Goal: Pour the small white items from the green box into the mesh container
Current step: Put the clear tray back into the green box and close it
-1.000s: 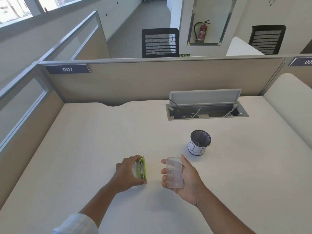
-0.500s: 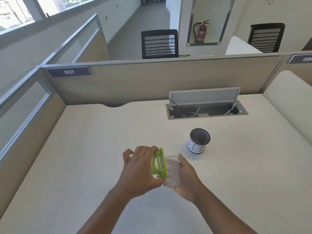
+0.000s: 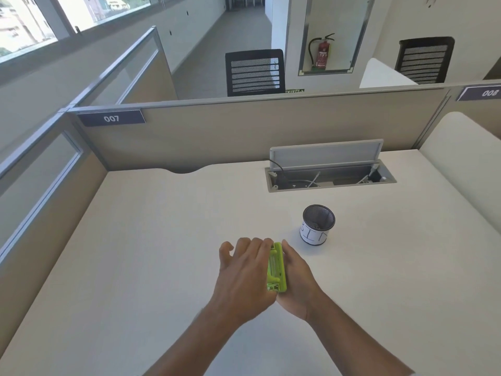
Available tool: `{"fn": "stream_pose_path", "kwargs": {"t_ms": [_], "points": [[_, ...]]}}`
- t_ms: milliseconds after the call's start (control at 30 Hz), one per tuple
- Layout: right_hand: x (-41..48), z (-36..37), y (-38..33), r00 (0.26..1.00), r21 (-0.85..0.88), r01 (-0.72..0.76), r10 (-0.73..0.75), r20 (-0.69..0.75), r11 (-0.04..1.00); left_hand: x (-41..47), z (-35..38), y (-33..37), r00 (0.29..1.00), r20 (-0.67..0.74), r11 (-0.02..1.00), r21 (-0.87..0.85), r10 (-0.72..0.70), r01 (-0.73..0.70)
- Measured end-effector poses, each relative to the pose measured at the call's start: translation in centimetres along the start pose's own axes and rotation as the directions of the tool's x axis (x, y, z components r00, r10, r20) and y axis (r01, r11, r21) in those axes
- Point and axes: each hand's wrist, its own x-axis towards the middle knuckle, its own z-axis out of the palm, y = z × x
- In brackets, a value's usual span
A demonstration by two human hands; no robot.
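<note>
A flat green box [image 3: 276,268] stands on edge, pressed between my two palms above the desk. My left hand [image 3: 245,275] lies flat against its left face, fingers spread. My right hand [image 3: 296,278] backs its right face, where the clear lid is hidden between box and palm. The black mesh container [image 3: 318,224], a small cup with a white paper band around its lower half, stands upright to the right and beyond my hands. Small white items lie at its bottom; I cannot see any in the box.
The pale desk [image 3: 162,240] is fenced by beige partitions at the back and left. An open cable tray [image 3: 329,179] with a raised grey flap sits behind the mesh container. A rounded desk divider [image 3: 466,164] runs along the right.
My left hand lifted the green box from the desk and brought it rightward against the clear lid in my right palm. Both hands now press together.
</note>
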Motion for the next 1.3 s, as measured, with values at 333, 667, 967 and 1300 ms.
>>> {"fn": "stream_pose_path", "kwargs": {"t_ms": [333,667,967,1300], "points": [[-0.8,0.6,-0.5,1.0,-0.006,0.022,-0.022,-0.021,1.0,0.3,0.5,0.1,1.0,0.009,0.998,0.06,0.017,-0.018],[-1.3,1.1,-0.3,0.996,-0.157,0.064,-0.072,-0.05,0.986,0.3,0.5,-0.3,0.999,0.044,0.991,0.134,0.016,-0.021],[-1.7,1.2,-0.8,0.98,-0.307,0.163,-0.191,-0.063,0.938,0.1,1.0,-2.1,0.986,0.093,0.945,-0.284,-0.141,0.162],[-1.7,1.9,-0.2,0.961,-0.368,0.144,-0.219,-0.17,0.919,-1.4,2.2,-3.4,0.889,0.405,0.3,-0.839,-0.213,0.454]]}}
